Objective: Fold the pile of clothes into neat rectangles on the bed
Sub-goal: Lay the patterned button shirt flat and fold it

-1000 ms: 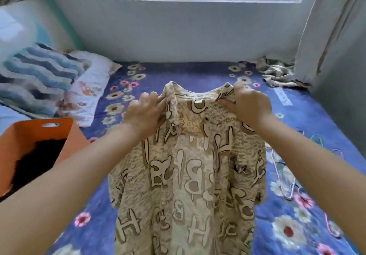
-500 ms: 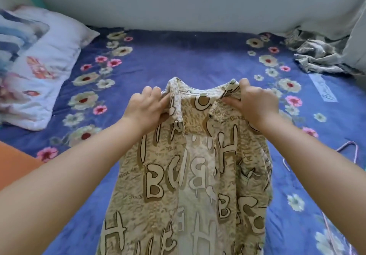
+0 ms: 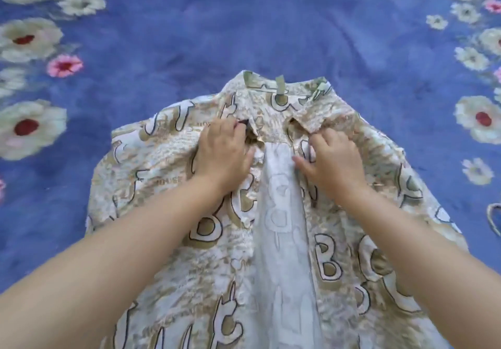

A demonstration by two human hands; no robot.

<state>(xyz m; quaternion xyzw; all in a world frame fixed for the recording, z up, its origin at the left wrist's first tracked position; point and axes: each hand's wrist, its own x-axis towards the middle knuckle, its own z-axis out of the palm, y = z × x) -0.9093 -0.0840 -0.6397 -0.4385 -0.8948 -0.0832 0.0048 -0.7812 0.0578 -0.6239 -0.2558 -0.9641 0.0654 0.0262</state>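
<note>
I have the beige letter-print shirt [image 3: 271,213] laid front-up on the bed, on the blue floral bedsheet [image 3: 271,23], collar away from me and hem toward me, because a flat spread is what a neat rectangle has to start from; my left hand [image 3: 223,153] lies on the left front panel just below the collar [image 3: 284,88], fingers curled and seemingly pinching the panel's edge near the placket, though the exact pinch is hidden under my knuckles; my right hand [image 3: 330,159] mirrors it on the right panel, fingertips bent into the cloth beside the collar point, thumb stretched toward the gap; I judge both hands are holding the two fronts so I can draw them together and square them, since the shirt lies open and a pale strip of its inside [image 3: 282,226] shows between the panels; the sleeves spread to either side, their ends out of sight or too bunched to tell; counting what shows: one shirt, two hands, one collar with one small hanging loop [image 3: 280,84], and one thin curved wire thing [image 3: 493,218] at the right edge, perhaps a hanger, well apart from my hands; the rest of the pile is not in sight, and no fold is yet made in this shirt
</note>
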